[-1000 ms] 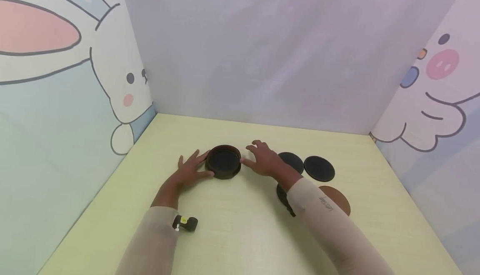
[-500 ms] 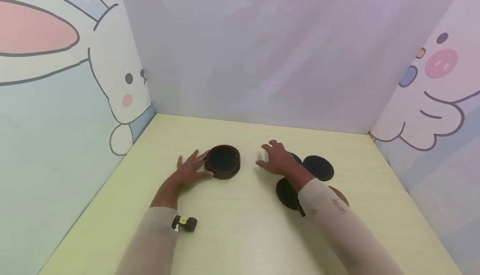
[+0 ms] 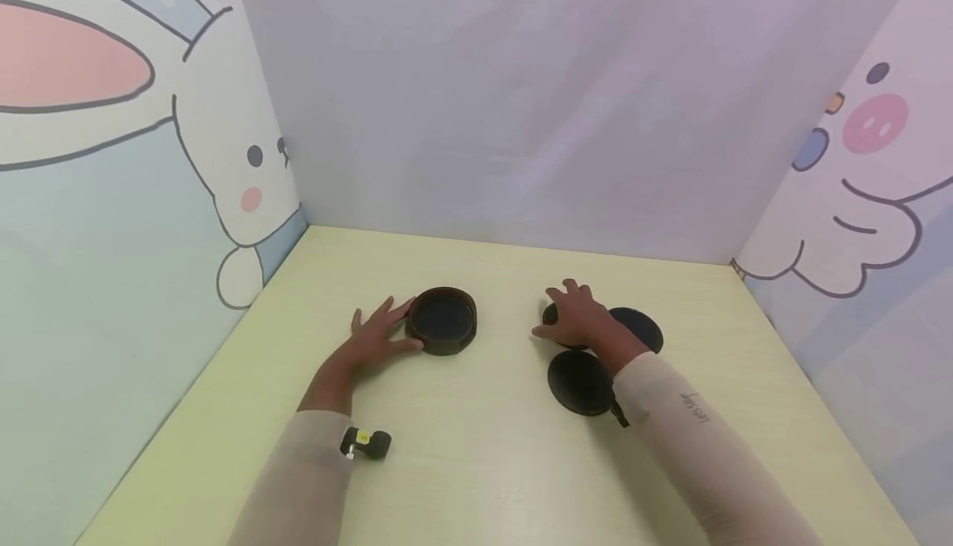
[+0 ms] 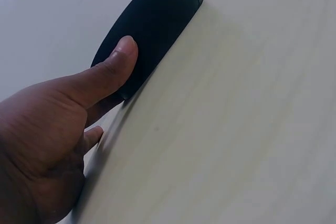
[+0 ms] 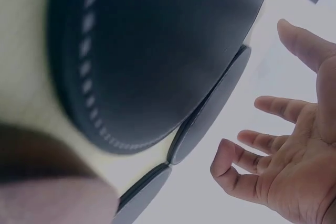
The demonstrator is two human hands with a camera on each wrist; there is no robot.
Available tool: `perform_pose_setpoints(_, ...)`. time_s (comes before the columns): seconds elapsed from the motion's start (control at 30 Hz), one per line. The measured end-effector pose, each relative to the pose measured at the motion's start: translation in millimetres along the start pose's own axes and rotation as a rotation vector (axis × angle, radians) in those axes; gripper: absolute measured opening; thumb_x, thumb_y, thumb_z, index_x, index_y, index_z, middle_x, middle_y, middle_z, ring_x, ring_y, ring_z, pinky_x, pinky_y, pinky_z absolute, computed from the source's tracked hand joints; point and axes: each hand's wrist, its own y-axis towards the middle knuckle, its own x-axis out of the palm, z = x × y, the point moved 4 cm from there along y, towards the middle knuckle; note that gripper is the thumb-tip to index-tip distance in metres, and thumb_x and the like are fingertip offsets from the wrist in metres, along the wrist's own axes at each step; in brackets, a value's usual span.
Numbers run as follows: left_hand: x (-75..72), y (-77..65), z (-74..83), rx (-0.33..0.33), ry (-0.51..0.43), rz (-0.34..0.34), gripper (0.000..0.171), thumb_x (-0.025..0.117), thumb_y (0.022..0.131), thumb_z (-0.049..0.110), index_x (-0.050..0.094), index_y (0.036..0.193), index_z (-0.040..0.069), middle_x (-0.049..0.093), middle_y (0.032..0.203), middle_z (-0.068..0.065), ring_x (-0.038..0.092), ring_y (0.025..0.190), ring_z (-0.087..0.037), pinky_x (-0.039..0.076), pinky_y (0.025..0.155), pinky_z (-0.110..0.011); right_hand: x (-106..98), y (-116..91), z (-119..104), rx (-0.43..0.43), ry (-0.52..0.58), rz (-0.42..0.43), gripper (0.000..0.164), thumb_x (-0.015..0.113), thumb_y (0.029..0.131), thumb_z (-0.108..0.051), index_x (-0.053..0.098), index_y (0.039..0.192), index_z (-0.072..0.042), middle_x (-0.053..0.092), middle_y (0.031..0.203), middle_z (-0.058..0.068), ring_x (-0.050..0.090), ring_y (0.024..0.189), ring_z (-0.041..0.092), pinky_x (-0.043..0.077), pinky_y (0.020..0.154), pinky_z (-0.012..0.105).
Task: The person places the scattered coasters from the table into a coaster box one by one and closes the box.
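A round dark coaster holder (image 3: 443, 322) with a raised rim stands on the table, a dark disc inside it. My left hand (image 3: 372, 342) holds its left side, thumb (image 4: 123, 56) against the outer wall and the other fingers behind it. My right hand (image 3: 579, 316) hovers with spread, bent fingers over a black round coaster (image 3: 550, 314), hiding most of it. Nearer to me lies another black coaster (image 3: 579, 382), its stitched edge (image 5: 86, 51) large in the right wrist view. A third black coaster (image 3: 644, 327) lies to the right, partly behind my right wrist.
The pale table (image 3: 462, 447) meets a grey back wall (image 3: 506, 116). Side walls carry a cartoon rabbit (image 3: 223, 132) on the left and a pig (image 3: 874, 124) on the right. A small black camera (image 3: 368, 443) sits at my left cuff.
My right hand has moved right, from beside the holder to above the black coasters. My forearm now covers the brown disc seen earlier. The left hand and the coaster holder have stayed put.
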Motion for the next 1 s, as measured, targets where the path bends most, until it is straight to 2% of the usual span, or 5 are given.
perform_pose_setpoints(0.53, -0.9, -0.3, 2.6, -0.022, -0.005, -0.005, 0.096, 0.077, 0.098, 0.055, 0.029, 0.174, 0.021, 0.031, 0.179, -0.016, 0.010, 0.172, -0.045, -0.019, 0.130, -0.076, 0.2, -1.6, 25.0, 0.030, 0.052, -0.061, 0.101, 0.074, 0.095, -0.059, 0.034, 0.171, -0.006, 0.019, 0.178, 0.032, 0.031, 0.158, 0.063, 0.039, 0.121, 0.079)
perform_pose_setpoints(0.63, -0.7, -0.5, 2.5, -0.024, -0.004, -0.009, 0.097, 0.077, 0.098, 0.056, 0.028, 0.175, 0.021, 0.031, 0.179, -0.015, 0.009, 0.172, -0.045, -0.019, 0.130, -0.076, 0.6, -1.5, 24.7, 0.019, 0.052, -0.080, 0.101, 0.077, 0.093, -0.057, 0.036, 0.169, -0.004, 0.025, 0.175, 0.035, 0.036, 0.156, 0.063, 0.040, 0.121, 0.077)
perform_pose_setpoints(0.73, -0.6, -0.6, 2.0, -0.021, -0.005, -0.010, 0.098, 0.077, 0.098, 0.057, 0.028, 0.175, 0.021, 0.032, 0.179, -0.015, 0.009, 0.172, -0.045, -0.019, 0.130, -0.076, 1.4, -0.6, 25.2, -0.001, 0.034, -0.094, 0.098, 0.079, 0.092, -0.055, 0.041, 0.166, -0.002, 0.038, 0.167, 0.036, 0.046, 0.150, 0.059, 0.045, 0.118, 0.073)
perform_pose_setpoints(0.87, -1.0, -0.9, 2.1, -0.016, 0.000, -0.005, 0.098, 0.077, 0.098, 0.057, 0.029, 0.175, 0.021, 0.032, 0.179, -0.015, 0.010, 0.172, -0.045, -0.018, 0.129, -0.077, 2.2, 1.1, 27.0, -0.019, 0.017, -0.115, 0.091, 0.080, 0.093, -0.052, 0.047, 0.162, -0.001, 0.053, 0.155, 0.032, 0.055, 0.141, 0.052, 0.050, 0.114, 0.069)
perform_pose_setpoints(1.0, -0.9, -1.3, 1.8, -0.024, 0.005, -0.003, 0.097, 0.076, 0.098, 0.058, 0.028, 0.175, 0.022, 0.032, 0.179, -0.015, 0.010, 0.172, -0.045, -0.018, 0.130, -0.077, 1.6, 1.3, 28.4, -0.035, 0.002, -0.127, 0.086, 0.079, 0.094, -0.050, 0.050, 0.159, -0.001, 0.057, 0.149, 0.030, 0.058, 0.135, 0.051, 0.052, 0.111, 0.068)
